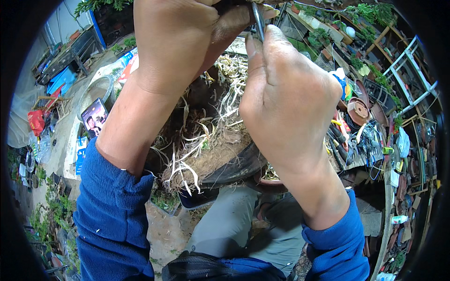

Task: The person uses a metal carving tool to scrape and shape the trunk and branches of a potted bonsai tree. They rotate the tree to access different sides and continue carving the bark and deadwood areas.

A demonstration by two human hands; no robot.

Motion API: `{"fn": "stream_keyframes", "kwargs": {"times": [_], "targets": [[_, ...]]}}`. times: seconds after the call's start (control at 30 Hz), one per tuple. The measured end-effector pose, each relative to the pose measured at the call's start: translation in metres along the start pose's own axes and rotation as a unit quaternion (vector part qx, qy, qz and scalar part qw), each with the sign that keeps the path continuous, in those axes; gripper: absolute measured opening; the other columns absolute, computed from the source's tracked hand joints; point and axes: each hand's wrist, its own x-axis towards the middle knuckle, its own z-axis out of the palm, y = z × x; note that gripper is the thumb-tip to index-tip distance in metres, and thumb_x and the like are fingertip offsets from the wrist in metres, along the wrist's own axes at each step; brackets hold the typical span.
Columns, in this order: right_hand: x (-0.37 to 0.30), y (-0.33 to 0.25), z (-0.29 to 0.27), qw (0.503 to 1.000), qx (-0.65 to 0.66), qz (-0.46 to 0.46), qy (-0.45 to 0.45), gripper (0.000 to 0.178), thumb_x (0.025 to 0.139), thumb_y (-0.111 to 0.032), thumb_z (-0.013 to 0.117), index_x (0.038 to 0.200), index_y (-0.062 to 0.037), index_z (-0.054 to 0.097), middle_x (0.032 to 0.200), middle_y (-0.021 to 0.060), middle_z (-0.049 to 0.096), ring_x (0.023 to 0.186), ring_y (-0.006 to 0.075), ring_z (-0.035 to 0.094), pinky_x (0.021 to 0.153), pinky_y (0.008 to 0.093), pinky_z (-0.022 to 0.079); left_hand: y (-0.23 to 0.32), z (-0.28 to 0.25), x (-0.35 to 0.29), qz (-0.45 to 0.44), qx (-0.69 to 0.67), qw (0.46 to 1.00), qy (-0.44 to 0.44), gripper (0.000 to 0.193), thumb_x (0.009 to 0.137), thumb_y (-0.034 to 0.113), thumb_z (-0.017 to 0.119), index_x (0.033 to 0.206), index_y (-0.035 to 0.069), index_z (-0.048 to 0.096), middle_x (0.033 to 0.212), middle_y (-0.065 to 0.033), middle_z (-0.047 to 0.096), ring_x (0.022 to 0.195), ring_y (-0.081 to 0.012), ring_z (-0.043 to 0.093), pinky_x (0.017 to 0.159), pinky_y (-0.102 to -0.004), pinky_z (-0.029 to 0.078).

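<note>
My right hand (290, 89) is closed, thumb and fingers pinching a thin dark metal rod-shaped tool (258, 21); its ends are hidden. My left hand (180, 42) is up beside it at the top edge, fingers curled inward near the tool. What the left hand grips is hidden and partly cut off by the frame. A brown woody branch (323, 3) crosses the top right of the hands. Below both hands is a dark pot (234, 168) with fibrous brown soil (211, 161). Pale curled strips (229, 70), like wood shavings, are scattered over the soil and behind it.
A phone with a lit screen (94, 116) leans by a round grey container (96, 91) at left. Tools and wires (365, 143) crowd the right side, near a brown clay pot (358, 111). A metal ladder (412, 75) stands far right. My legs (225, 215) are below the pot.
</note>
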Motion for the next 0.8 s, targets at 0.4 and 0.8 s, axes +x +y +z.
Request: {"fn": "stream_keyframes", "kwargs": {"times": [0.4,0.8], "targets": [[0.026,-0.001,-0.028,0.996,0.019,-0.025,-0.079,0.02,0.089,-0.009,0.067,0.073,0.0027,0.063,0.062,0.0241,0.055,0.058,0.0444,0.056,0.055,0.0483,0.044,-0.007,-0.014,-0.006,0.014,0.426,0.903,0.05,0.018,0.097,0.022,0.071,0.102,0.005,0.067,0.089,-0.0086,0.071,0.081,-0.0197,0.067,0.081,-0.0339,0.055],[0.004,0.005,-0.018,0.989,0.108,0.05,-0.088,0.014,0.091,-0.007,0.069,0.081,0.0035,0.068,0.062,0.0222,0.055,0.052,0.0392,0.053,0.05,0.0398,0.041,0.018,0.005,0.0,0.091,0.817,0.569,-0.011,0.028,0.081,0.023,0.087,0.092,0.005,0.07,0.074,-0.0052,0.069,0.063,-0.0198,0.065,0.07,-0.0372,0.048]]}}
